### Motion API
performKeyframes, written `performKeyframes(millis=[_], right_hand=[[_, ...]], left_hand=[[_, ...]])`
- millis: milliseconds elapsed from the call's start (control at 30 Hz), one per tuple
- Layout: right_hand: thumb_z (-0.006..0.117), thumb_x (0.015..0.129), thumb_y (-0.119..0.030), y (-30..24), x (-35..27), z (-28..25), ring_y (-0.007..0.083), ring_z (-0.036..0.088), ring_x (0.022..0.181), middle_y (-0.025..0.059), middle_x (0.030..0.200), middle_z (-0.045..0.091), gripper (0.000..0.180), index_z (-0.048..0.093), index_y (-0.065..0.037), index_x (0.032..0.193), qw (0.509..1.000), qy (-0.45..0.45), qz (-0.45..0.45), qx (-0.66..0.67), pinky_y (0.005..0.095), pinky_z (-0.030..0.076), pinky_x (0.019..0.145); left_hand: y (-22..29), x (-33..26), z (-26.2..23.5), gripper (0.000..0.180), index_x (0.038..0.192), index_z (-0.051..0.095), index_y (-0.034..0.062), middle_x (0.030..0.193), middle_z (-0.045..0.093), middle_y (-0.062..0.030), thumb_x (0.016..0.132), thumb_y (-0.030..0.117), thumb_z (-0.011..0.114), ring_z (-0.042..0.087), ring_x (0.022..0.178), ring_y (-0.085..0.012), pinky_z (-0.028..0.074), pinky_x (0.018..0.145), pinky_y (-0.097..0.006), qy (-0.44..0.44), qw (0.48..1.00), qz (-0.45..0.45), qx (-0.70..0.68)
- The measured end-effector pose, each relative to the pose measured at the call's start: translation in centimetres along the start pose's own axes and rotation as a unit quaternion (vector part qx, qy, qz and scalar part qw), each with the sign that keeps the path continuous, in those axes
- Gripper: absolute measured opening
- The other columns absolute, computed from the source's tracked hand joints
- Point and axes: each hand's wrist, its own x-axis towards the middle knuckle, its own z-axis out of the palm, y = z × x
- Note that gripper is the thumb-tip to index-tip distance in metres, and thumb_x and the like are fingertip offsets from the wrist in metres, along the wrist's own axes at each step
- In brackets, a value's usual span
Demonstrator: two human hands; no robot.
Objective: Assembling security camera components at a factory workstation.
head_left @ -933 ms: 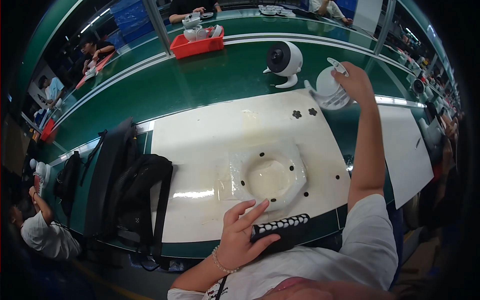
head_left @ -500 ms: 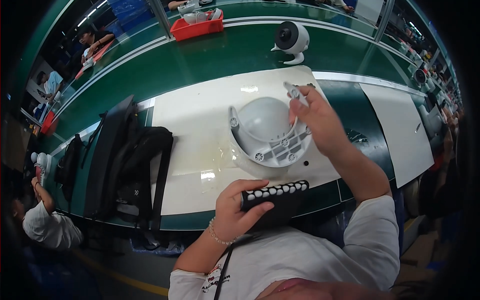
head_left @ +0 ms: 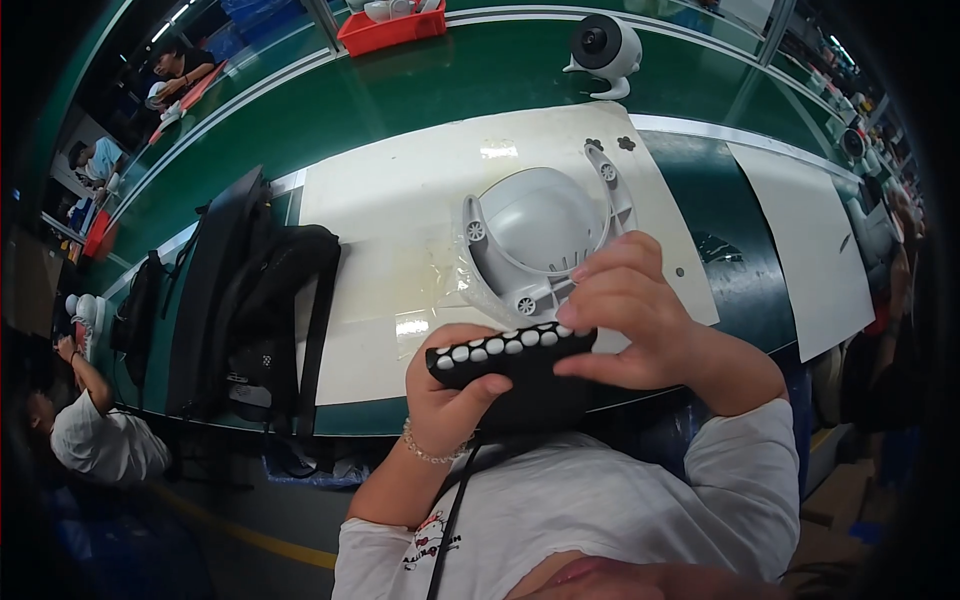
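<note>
My left hand (head_left: pixel 445 385) grips a black sheet of white round pads (head_left: pixel 500 347), bent so a row of pads runs along its upper edge. At the sheet's right end my right hand (head_left: pixel 635 320) is closed, with fingertips on the last pads and the thumb below. Just beyond lies a smooth white plastic dome (head_left: pixel 540 215), in a curved white base (head_left: pixel 475 260) with two arms and round ribbed recesses. My right hand hides part of the base's lower right. Clear plastic film (head_left: pixel 450 285) shows along the base's left side.
The base lies on a white mat (head_left: pixel 370 200) with dark flower-shaped bits (head_left: pixel 626 143) at its far edge. A black bag (head_left: pixel 280 290) is at the left. Farther off stand a white round-headed device (head_left: pixel 605 55) and a red bin (head_left: pixel 392 33). Other people work at left.
My right hand has come back from the base's upper right arm to the sheet's right end. My left hand has shifted slightly left and up with the sheet. The view has also shifted.
</note>
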Motion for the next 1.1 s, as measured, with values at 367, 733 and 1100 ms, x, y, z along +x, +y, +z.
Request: performKeyframes(millis=[367, 733, 1100], right_hand=[[0.073, 0.068, -0.017, -0.3, -0.3, 0.2, 0.0118, 0.056, 0.075, -0.0044, 0.079, 0.059, 0.021, 0.06, -0.015, 0.084, 0.998, -0.001, 0.054, 0.009, 0.0419, 0.024, 0.094], [0.07, 0.068, -0.013, 0.0, -0.8, 0.5, 0.0189, 0.056, 0.098, -0.0018, 0.098, 0.062, 0.015, 0.058, -0.017, 0.078, 0.988, 0.11, -0.099, -0.03, 0.041, 0.019, 0.098], [0.059, 0.077, -0.01, -0.2, -0.9, 1.8, 0.0128, 0.057, 0.087, -0.0024, 0.093, 0.062, 0.019, 0.053, -0.02, 0.092, 0.98, 0.107, -0.166, -0.016, 0.0371, 0.023, 0.094]], left_hand=[[0.5, -0.3, 0.2, 0.014, 0.075, 0.059, -0.0022, 0.076, 0.06, -0.0081, 0.066, -0.008, 0.068, 0.056, 0.069, -0.0132, 0.044, 0.062, -0.024, 0.037, 0.993, -0.074, 0.079], [0.0, 0.3, -0.4, 0.018, 0.073, 0.058, -0.0012, 0.07, 0.058, -0.0098, 0.061, -0.005, 0.071, 0.054, 0.061, -0.0202, 0.041, 0.057, -0.028, -0.038, 0.975, 0.046, 0.214], [-0.1, 0.5, 0.1, 0.021, 0.07, 0.056, 0.0026, 0.064, 0.056, -0.0066, 0.059, -0.003, 0.073, 0.051, 0.057, -0.0212, 0.039, 0.054, -0.03, -0.05, 0.96, 0.091, 0.261]])
